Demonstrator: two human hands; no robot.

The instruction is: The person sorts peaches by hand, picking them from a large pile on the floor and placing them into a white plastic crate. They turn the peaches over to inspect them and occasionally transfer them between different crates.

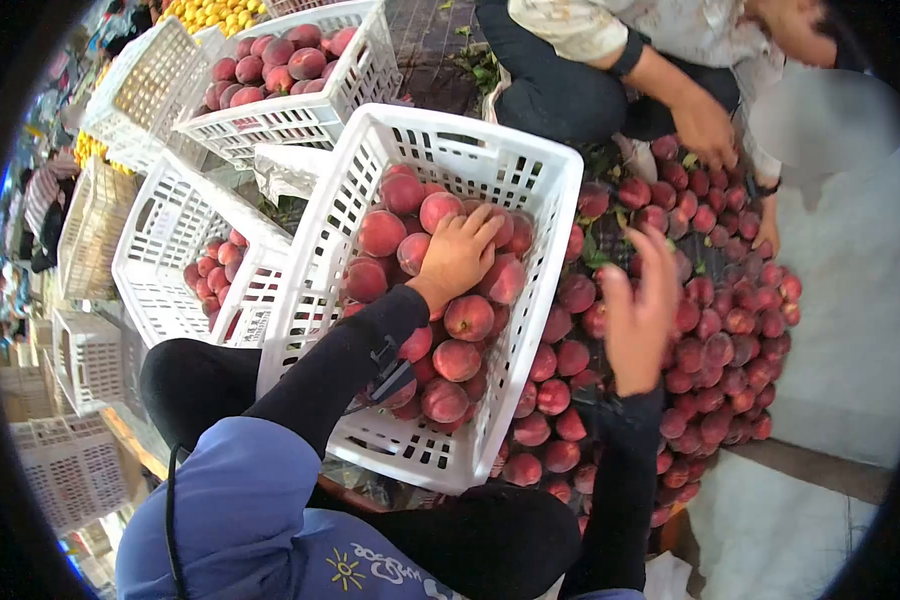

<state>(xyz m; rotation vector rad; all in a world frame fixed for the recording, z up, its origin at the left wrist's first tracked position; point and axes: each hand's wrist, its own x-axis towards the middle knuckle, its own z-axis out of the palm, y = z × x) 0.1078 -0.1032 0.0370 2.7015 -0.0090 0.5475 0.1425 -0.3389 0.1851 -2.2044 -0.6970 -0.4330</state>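
A white slotted crate [555, 210] stands in front of me, partly filled with red peaches [457, 360]. Inside it, my left hand [458, 255] rests on the peaches near the middle, its fingers curled over one whose shape is mostly hidden. To the right of the crate, my right hand [642, 315] is raised above a large spread of loose peaches [725, 350], slightly blurred, with thumb and fingers apart and nothing between them.
A co-worker's hand [705, 125] reaches to the loose peaches at the top; their other hand [767, 225] is at the pile's right edge. More crates hold peaches behind [260, 130] and at left [185, 210]. Yellow fruit [215, 14] lies farther back.
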